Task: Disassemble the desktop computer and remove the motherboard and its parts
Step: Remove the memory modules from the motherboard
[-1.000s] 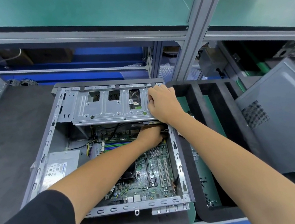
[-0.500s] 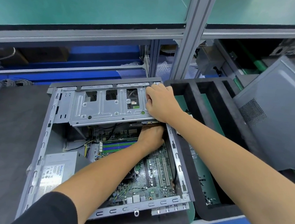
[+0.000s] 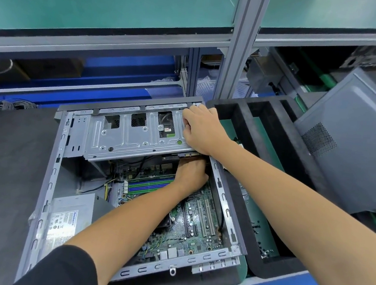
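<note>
An open grey desktop case [image 3: 52, 176] lies on its side on a dark mat. The green motherboard [image 3: 200, 223] sits in its floor, with blue and green memory slots [image 3: 149, 185]. A silver drive cage [image 3: 126, 137] spans the far end of the case. My right hand [image 3: 202, 132] lies on the cage's right end, fingers curled against the metal. Just below it, my left hand [image 3: 192, 172] reaches under the cage's near edge above the board; its fingertips are hidden under the cage.
A silver power supply [image 3: 66, 218] fills the case's near left corner. To the right stands a black foam tray [image 3: 279, 150], and a grey side panel [image 3: 350, 152] leans beyond it. An aluminium post [image 3: 241, 44] and a green shelf rise behind the case.
Both hands stay where they were on and under the drive cage. Only the view has shifted slightly.
</note>
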A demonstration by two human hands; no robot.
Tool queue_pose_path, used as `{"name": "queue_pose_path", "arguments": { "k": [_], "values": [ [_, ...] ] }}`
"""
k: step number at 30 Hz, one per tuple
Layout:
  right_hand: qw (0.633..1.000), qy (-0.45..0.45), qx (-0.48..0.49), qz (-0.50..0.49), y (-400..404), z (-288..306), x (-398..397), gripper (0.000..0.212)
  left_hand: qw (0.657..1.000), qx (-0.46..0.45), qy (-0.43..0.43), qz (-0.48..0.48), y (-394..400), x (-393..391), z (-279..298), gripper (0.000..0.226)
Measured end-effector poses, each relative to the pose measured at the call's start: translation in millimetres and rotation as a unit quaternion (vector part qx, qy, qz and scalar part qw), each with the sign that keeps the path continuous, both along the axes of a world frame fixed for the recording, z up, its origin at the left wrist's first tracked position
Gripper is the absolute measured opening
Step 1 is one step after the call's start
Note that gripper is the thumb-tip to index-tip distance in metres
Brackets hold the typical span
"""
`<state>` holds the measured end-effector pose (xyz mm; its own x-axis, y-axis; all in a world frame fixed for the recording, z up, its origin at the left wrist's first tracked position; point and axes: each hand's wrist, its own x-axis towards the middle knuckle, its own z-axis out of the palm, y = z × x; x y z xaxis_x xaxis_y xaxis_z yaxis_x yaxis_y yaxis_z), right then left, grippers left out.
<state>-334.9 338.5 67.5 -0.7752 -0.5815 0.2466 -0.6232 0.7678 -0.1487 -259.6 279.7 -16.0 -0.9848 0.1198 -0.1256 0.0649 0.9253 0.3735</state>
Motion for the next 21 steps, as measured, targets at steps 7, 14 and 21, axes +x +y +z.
{"name": "queue_pose_path", "arguments": {
  "k": [7,14,21],
  "values": [
    [1.0,0.005,0.006,0.0,0.2,-0.4,0.0,0.002,0.999,0.044,-0.017,0.001,-8.1,-1.2,10.5,0.016],
    [1.0,0.0,0.014,-0.001,0.3,2.1,1.8,0.008,0.998,0.06,-0.022,0.008,-11.5,3.4,12.6,0.021],
    [1.0,0.0,0.016,-0.003,0.2,1.3,0.8,0.003,0.991,-0.005,-0.119,-0.056,-28.3,-13.9,11.2,0.045]
  ]
}}
